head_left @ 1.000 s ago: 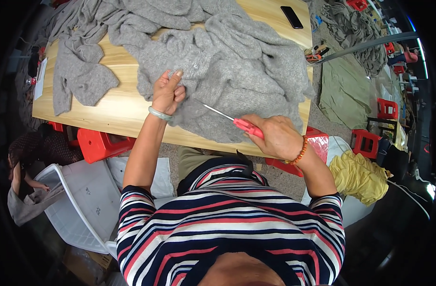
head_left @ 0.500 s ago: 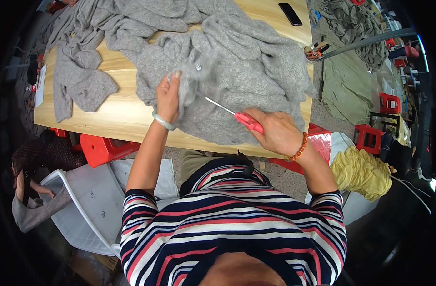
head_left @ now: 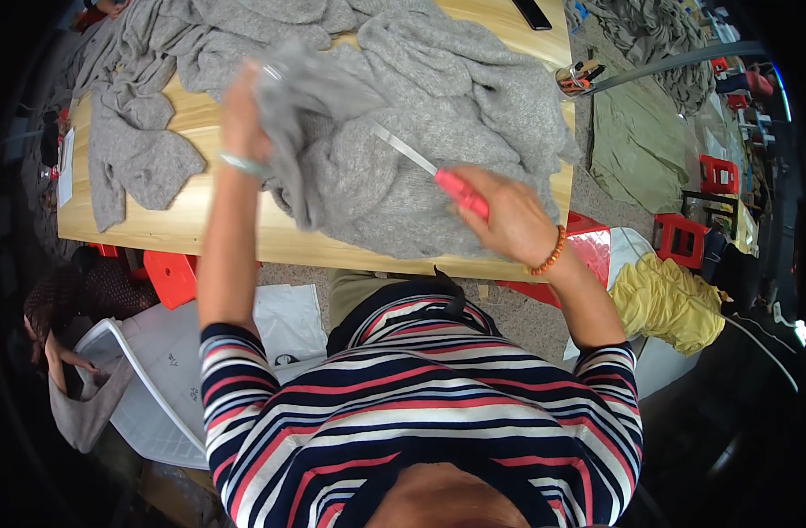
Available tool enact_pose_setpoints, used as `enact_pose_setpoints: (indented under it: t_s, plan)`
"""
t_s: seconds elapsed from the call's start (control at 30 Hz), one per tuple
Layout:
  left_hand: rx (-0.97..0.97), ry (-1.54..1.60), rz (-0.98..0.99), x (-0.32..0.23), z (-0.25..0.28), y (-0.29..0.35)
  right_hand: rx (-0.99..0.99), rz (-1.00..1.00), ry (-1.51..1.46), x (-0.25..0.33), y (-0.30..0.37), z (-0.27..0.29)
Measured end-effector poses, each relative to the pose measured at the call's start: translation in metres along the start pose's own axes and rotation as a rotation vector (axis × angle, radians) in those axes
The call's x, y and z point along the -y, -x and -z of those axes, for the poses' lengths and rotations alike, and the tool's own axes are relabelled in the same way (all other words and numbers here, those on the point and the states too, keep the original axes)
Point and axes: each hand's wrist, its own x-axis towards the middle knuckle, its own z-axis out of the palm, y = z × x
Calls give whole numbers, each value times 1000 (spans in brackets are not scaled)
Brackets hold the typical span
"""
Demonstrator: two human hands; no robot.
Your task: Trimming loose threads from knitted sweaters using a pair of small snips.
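My left hand [head_left: 244, 123] is smeared by motion at the left of a grey knit garment [head_left: 429, 132], closed on a lifted part of it. The raised fabric is blurred and hangs from the hand to the table. Near its top shows a small pale shiny spot, too blurred to make out. My right hand [head_left: 515, 220] wraps round the pink handle of a slim tool [head_left: 460, 192]. Its narrow metal blade points up and left over the garment; whether the tip touches the cloth I cannot tell.
More grey knit pieces [head_left: 139, 154] lie on the wooden table [head_left: 191, 220]. A phone [head_left: 532, 12] and a tool holder [head_left: 579, 77] sit at its right. Red stools [head_left: 171, 277], a white bin [head_left: 169, 361] and yellow cloth [head_left: 671, 304] stand about. At lower left a person's hand [head_left: 84, 363] holds grey fabric.
My left hand has swung left and away from me, pulling the grey garment's part with it. The tool in my right hand has turned slightly, its flat blade showing wider.
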Motion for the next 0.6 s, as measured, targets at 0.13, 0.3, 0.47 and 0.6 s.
enact_pose_setpoints:
  t_s: [0.13,0.3,0.47,0.6]
  plan:
    - [-171,50,-316,-52,42,-57,-235,-85,20,-25,-17,-14]
    - [97,-888,-677,21,57,43,-276,-152,64,-62,-15,-40]
    - [362,-981,-345,75,59,106,-387,-119,72,-70,-25,-38]
    - [196,-509,-85,80,52,93,-279,-167,-96,-74,-35,-28]
